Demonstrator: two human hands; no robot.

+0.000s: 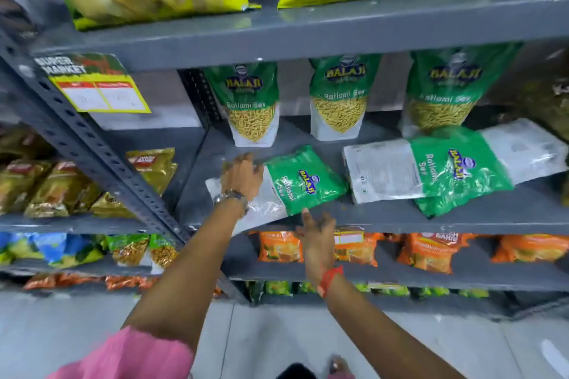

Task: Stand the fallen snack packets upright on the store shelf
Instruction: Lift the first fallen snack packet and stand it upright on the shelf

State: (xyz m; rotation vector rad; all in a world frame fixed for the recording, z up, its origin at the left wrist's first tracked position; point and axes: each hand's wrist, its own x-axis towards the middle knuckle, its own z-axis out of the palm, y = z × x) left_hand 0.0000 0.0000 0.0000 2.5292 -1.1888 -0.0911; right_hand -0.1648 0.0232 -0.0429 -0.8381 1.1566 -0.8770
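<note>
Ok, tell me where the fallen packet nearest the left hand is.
In the head view, that fallen packet lies flat on the middle shelf, left of centre, under the left hand, in front of the upright packets.

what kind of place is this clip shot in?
A supermarket or grocery aisle, most likely. Grey metal shelving holds rows of branded snack packets, and a price tag headed "Super Market" hangs on the upright.

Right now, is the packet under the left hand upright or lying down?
Lying down. The packet lies flat on the shelf, label sideways, left hand on its end.
</note>
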